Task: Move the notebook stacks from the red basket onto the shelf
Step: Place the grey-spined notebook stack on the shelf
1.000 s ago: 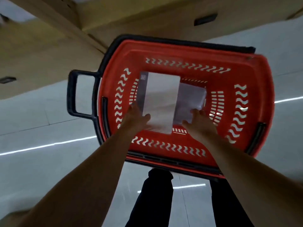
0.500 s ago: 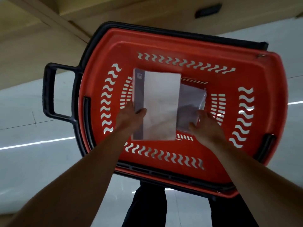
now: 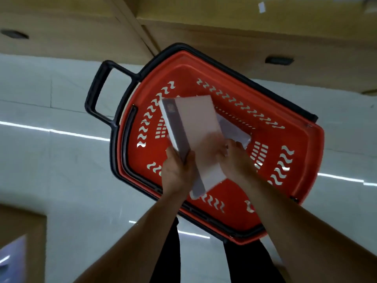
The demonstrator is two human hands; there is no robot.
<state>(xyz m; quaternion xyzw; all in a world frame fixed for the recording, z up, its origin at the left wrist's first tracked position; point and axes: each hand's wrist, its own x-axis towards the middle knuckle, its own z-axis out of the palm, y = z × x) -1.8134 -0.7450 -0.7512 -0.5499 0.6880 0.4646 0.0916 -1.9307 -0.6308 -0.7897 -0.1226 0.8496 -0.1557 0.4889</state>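
Left hand: gripping the dark spine edge of the notebook stack, thumb lying on top along the spine, fingers wrapping underneath and out of sight.

Right hand: holding the opposite long edge of the same stack near its close end, fingers curling onto the pale cover. Motion blur is smearing the fingertips, so the exact grip is hard to read.

Notebook stack: pale cover facing up, dark strip down its left side, sitting skewed between the two hands over the inside of the red basket. Its near corner is crossing in front of the basket's near wall.

Second stack: lying flat on the basket floor, partly hidden under the held one, looking wrapped in clear film.

Basket: standing on the pale tiled floor, which is reflecting bright light strips. Black handle is sticking out at the left.

Beyond the basket, a light wooden unit is running across the top. Dark trouser legs are showing below the forearms.
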